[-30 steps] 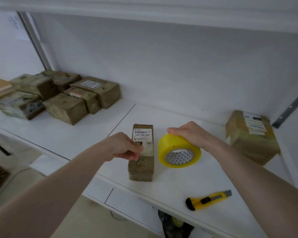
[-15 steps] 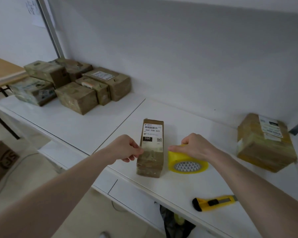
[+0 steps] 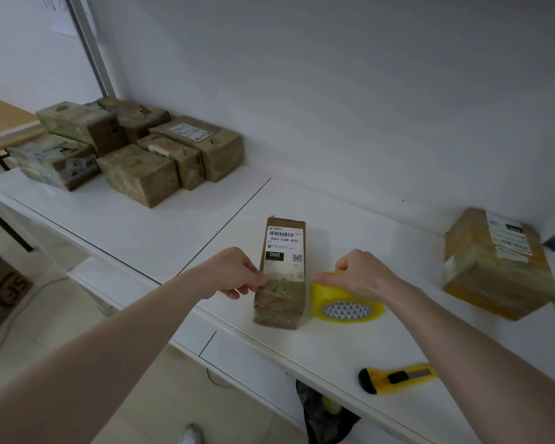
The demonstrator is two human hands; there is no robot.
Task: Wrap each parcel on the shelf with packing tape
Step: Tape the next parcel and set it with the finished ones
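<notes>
White shelf (image 3: 161, 225): parcel (image 3: 281, 277) between hands, left hand (image 3: 234, 272) pinching its side, right hand (image 3: 361, 275) gripping tape roll (image 3: 346, 304) beside it.

The white shelf (image 3: 135, 225) carries parcels (image 3: 141, 149), a tape roll (image 3: 350, 307) and a knife (image 3: 398, 378).

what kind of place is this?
Probably a parcel packing or mailroom area: brown cardboard parcels with shipping labels sit on a white shelf, with a yellow roll of packing tape and a yellow utility knife beside them.
</notes>
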